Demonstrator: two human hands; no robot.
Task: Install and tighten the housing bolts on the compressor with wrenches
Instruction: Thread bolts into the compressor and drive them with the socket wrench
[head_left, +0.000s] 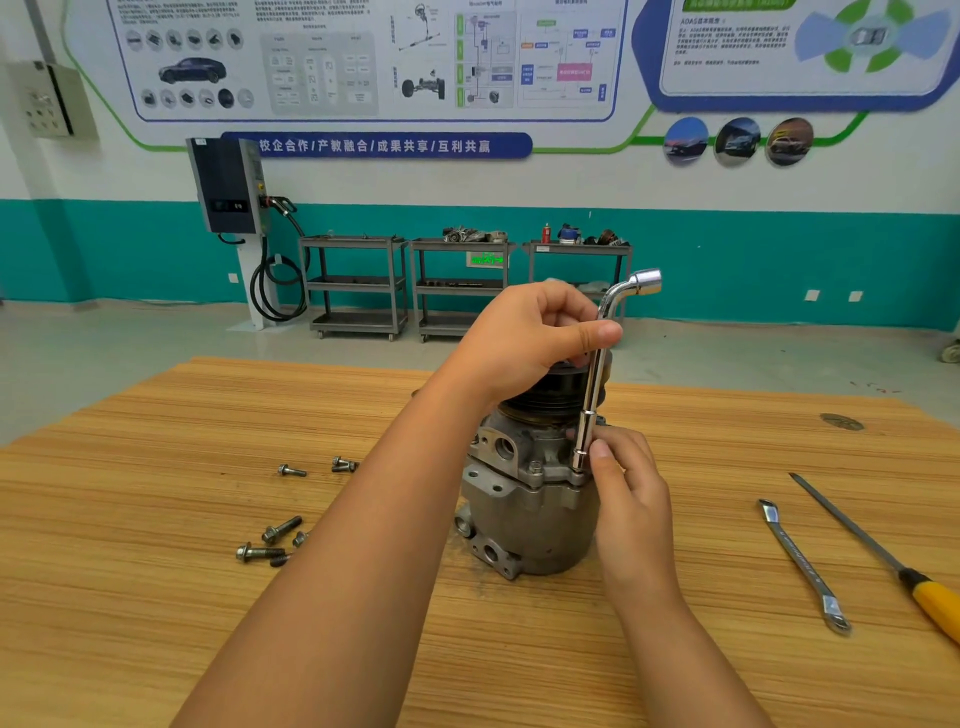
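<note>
Compressor (530, 509) stands on end near the middle of the wooden table (156, 519), dark pulley up, grey housing below, ported flange facing the camera. Wrench (596, 379), chrome, L-shaped, stands close to upright along the compressor's right side; lower socket end sits down on the housing flange, bent upper end with its open socket points right, above the pulley. Left hand (524, 343) reaches across from the lower left and grasps the wrench shaft just under the bend, thumb laid along the front, fingers curled behind. Right hand (631, 483) is low, at the socket end, thumb and fingertips pinching the lower shaft just above the flange; what the socket covers is hidden. One bolt head (535, 467) shows seated in the flange, just left of the socket. Loose bolts (270, 543) lie on the table left of the compressor: a cluster near the left forearm, partly hidden by it, and a few more farther back. Right of the compressor, well apart from it, a spanner (802, 565) lies flat, and beside that a screwdriver (935, 605) with a yellow handle, blade pointing away. Beyond the table: three grey carts (358, 283) against a teal and white wall, a charger (228, 182) with coiled cable to their left, poster (363, 57) above
</note>
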